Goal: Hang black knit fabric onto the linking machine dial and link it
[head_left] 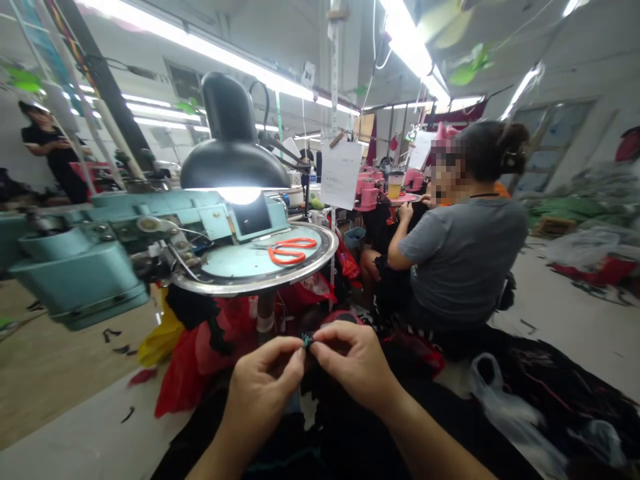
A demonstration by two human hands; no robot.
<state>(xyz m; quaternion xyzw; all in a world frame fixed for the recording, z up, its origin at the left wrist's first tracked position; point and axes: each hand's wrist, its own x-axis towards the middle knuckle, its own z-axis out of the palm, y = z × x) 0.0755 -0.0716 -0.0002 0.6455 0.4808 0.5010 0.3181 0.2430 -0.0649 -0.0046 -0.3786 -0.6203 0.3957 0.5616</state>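
Observation:
My left hand [263,380] and my right hand [357,363] meet in front of me, fingertips almost touching. Between them is a small dark piece of fabric with teal threads [307,340], pinched from both sides by thumbs and index fingers. Black cloth [360,433] lies below my hands and across my lap. Beyond them stands a teal linking machine [80,267] with a round metal-rimmed plate [235,263]. Orange-handled scissors [287,253] rest on that plate.
A black lamp [233,147] shines over the machine. Red bags [195,363] hang or lie beneath it. On the right, a seated person in a grey shirt [465,260] works at another machine. Dark garments and a clear plastic bag [505,407] lie at the lower right.

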